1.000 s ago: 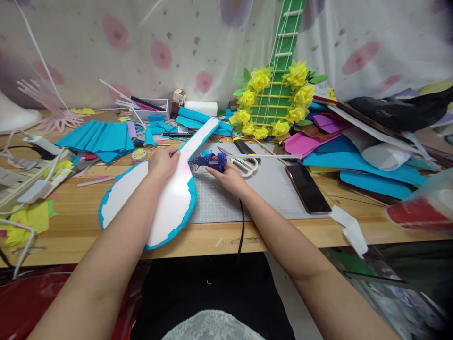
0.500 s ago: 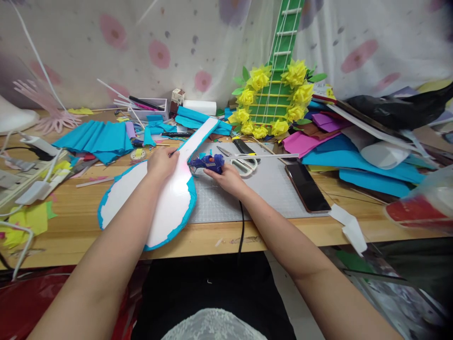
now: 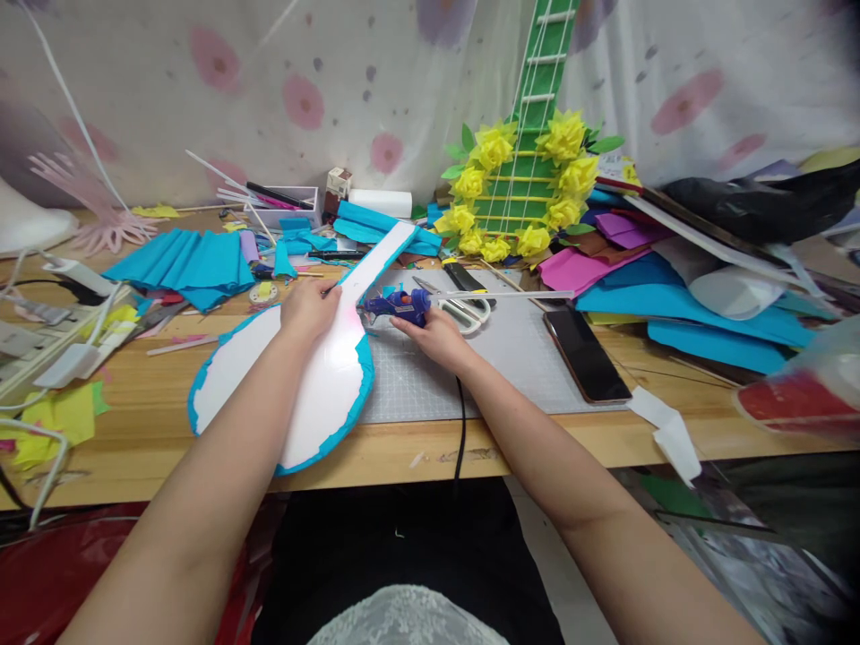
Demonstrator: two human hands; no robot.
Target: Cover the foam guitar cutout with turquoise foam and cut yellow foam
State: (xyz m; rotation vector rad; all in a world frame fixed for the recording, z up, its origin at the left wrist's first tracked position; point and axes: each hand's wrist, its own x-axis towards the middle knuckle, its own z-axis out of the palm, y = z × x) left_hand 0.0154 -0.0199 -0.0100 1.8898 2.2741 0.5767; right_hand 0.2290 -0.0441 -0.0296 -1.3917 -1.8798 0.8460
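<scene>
The left hand (image 3: 309, 310) grasps the white cutout (image 3: 328, 385), seemingly steadying it for the glue gun (image 3: 406, 306) the right hand (image 3: 438, 339) grips.

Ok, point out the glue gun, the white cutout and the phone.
Glue gun (image 3: 398, 305): head view, on its blue body.
White cutout (image 3: 327, 381): head view, on its wide rounded part.
Phone (image 3: 587, 356): head view, on its dark screen.

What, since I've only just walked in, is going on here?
A person's left hand holds a white, blue-edged guitar-shaped board near the base of its neck. The right hand holds a blue glue gun pointed at the board's edge; contact is unclear. Scissors lie on the cutting mat, and a green, flower-trimmed guitar shape stands behind.
</scene>
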